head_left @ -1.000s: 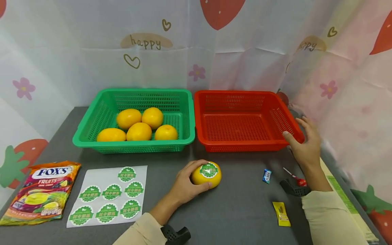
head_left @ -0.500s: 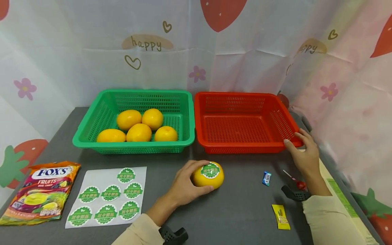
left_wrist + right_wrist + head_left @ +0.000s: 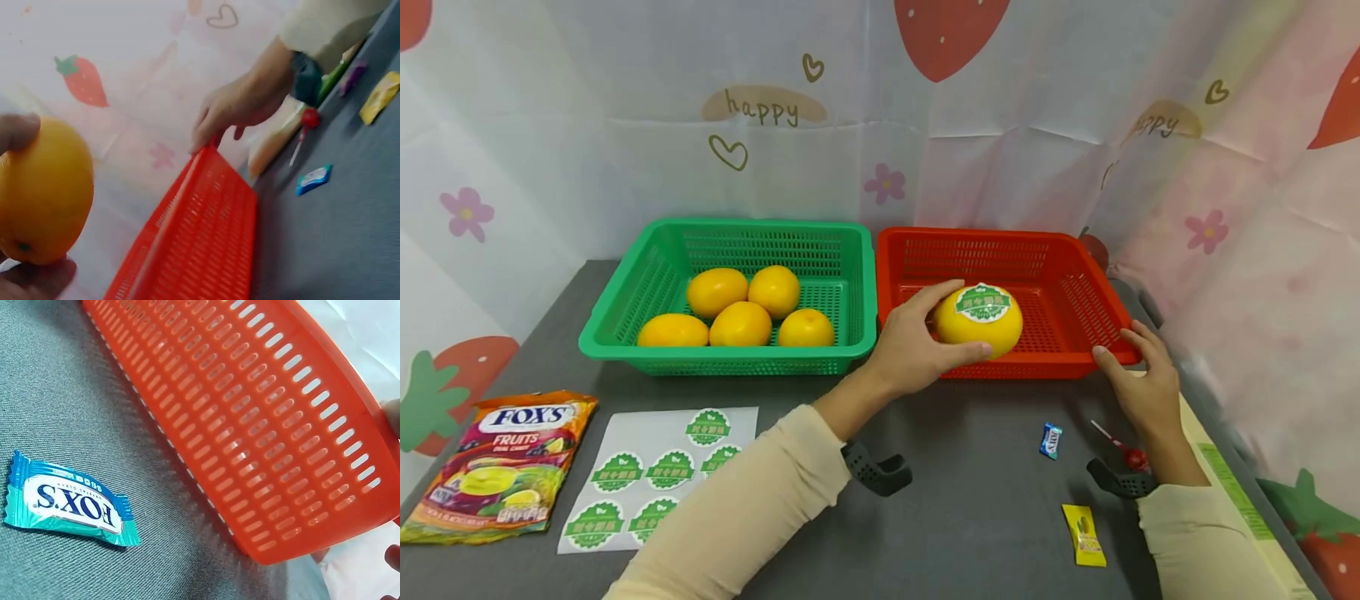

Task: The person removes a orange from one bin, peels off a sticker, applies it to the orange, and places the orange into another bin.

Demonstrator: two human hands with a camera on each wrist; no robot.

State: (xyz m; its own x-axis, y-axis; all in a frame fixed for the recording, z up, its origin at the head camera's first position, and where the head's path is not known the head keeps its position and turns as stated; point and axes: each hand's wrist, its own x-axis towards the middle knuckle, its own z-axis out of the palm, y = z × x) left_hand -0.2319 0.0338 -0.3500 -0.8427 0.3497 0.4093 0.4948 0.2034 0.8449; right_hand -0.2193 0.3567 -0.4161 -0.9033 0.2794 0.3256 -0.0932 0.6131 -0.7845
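Observation:
My left hand (image 3: 913, 343) holds an orange (image 3: 981, 332) between thumb and fingers, raised at the front rim of the red basket (image 3: 1052, 365). On top of the fruit is a round green-and-white sticker (image 3: 983, 302). In the left wrist view the same orange (image 3: 47, 194) shows its bare side. My right hand (image 3: 1150, 392) grips the basket's front right corner, with fingers and thumb at the rim; the left wrist view shows this grip too. Only bits of the right fingers enter the right wrist view, beside the basket wall (image 3: 250, 419).
A green basket (image 3: 730, 353) with several oranges stands to the left. In front lie a sticker sheet (image 3: 655, 421), partly behind my left sleeve, and a candy bag (image 3: 505, 467). Near my right arm are a blue candy (image 3: 1050, 441), a lollipop (image 3: 1133, 457) and a yellow packet (image 3: 1084, 535).
My left hand has lifted the orange off the table and carried it forward and right to the red basket. My right hand has settled from beside the basket onto its front right corner.

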